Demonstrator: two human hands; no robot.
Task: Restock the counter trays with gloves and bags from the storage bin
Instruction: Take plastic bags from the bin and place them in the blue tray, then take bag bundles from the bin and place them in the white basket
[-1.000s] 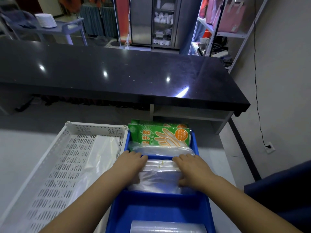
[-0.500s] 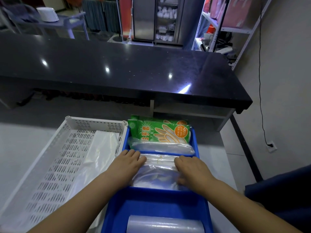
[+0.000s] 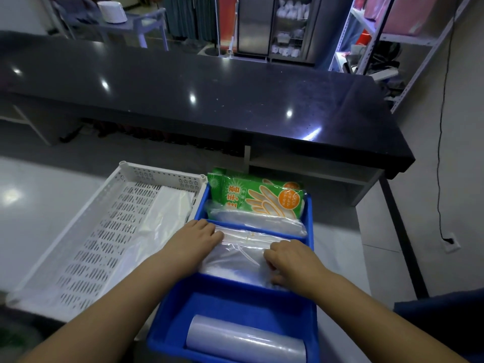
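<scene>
A blue storage bin (image 3: 310,214) with three compartments stands in front of me. Green glove packs (image 3: 255,196) lean in its far compartment, above a clear packet. The middle compartment holds a stack of clear plastic bags (image 3: 235,260). My left hand (image 3: 195,239) rests on the stack's left side with its fingers stretched forward. On the stack's right side, my right hand (image 3: 290,260) curls its fingers and pinches the plastic. A roll of clear bags (image 3: 246,341) lies in the near compartment.
A white perforated tray (image 3: 78,244) sits against the bin's left side with a pale plastic bag (image 3: 167,213) lying along its right wall. A long black counter (image 3: 209,100) runs across beyond. A metal shelf rack (image 3: 392,38) stands at the far right.
My right hand went from lying flat on the bag stack to curling its fingers into the plastic, which now bunches up. The left hand stayed on the stack's left side.
</scene>
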